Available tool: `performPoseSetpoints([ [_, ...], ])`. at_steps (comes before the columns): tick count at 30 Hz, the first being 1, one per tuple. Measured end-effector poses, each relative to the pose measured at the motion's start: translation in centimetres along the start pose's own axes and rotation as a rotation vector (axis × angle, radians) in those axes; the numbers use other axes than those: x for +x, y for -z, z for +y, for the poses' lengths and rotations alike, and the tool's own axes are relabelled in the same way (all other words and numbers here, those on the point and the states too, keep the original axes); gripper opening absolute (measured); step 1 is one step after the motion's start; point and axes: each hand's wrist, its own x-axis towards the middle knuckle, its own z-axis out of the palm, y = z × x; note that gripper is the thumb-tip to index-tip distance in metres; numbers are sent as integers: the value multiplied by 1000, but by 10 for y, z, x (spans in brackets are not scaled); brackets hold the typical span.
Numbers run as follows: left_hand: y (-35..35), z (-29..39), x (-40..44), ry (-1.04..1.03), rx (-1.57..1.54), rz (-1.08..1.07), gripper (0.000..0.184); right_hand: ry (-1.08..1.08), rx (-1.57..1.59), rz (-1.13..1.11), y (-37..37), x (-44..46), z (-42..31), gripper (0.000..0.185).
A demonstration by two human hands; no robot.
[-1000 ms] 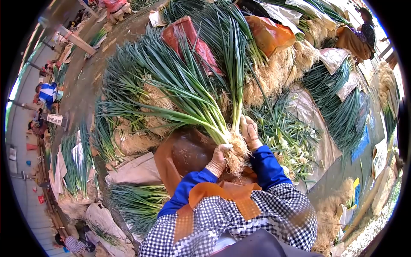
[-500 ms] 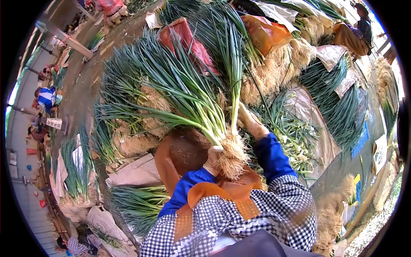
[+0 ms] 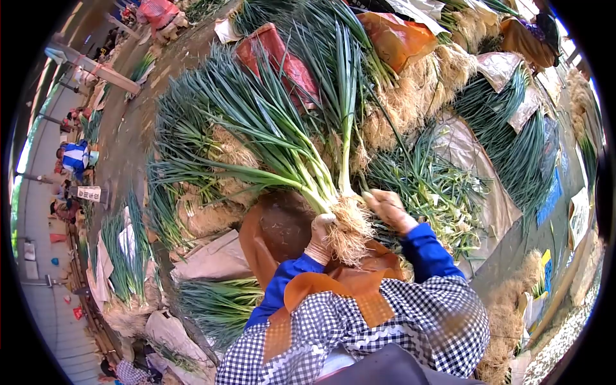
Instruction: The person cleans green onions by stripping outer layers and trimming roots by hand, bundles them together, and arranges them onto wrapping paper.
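Note:
My left hand (image 3: 319, 239) is closed around the base of a bunch of green onions (image 3: 308, 170), just beside their pale, stringy roots (image 3: 350, 226). The long leaves fan up and to the left. One thicker stalk (image 3: 346, 144) stands nearly upright at the right of the bunch. To the right of the roots is my right hand (image 3: 390, 209), apart from that stalk, its fingers curled together. A thin greenish strip shows by its fingertips, but I cannot make out what they hold. Below the bunch lies a brown apron sheet (image 3: 282, 228) over my lap.
Piled green onions (image 3: 192, 122) with root clumps (image 3: 410, 102) surround me. Loose trimmed leaves (image 3: 436, 199) lie at my right on tan sheeting (image 3: 478, 163). A red bag (image 3: 282, 61) and an orange bag (image 3: 398, 42) rest on the heaps. Other people sit at far left.
My right hand has come off the upright stalk and moved down and right, away from the bunch. My left hand keeps its grip at the base of the bunch.

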Motion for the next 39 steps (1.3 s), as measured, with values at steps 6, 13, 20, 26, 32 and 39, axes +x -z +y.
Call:
performPoseSetpoints([
  [6,36,-3,9,-38,-39,-46,46,-250,-935,-235,81,-5,54,29],
  [13,-15,5,-3,-102,25,-89,53,167,679,-308,-72,53,73,33],
  [20,91,-28,24,-64,169,180,60,300,-535,206,-13,35,8,31],
  [26,4,1,-7,-13,-54,-79,68,-256,42,166,2,38,41,33],
  [32,-13,7,-15,-18,90,-4,62,-159,296,66,-4,5,-8,19],
  [39,6,-3,-7,-26,70,45,59,501,-244,-42,-22,-5,4,11],
])
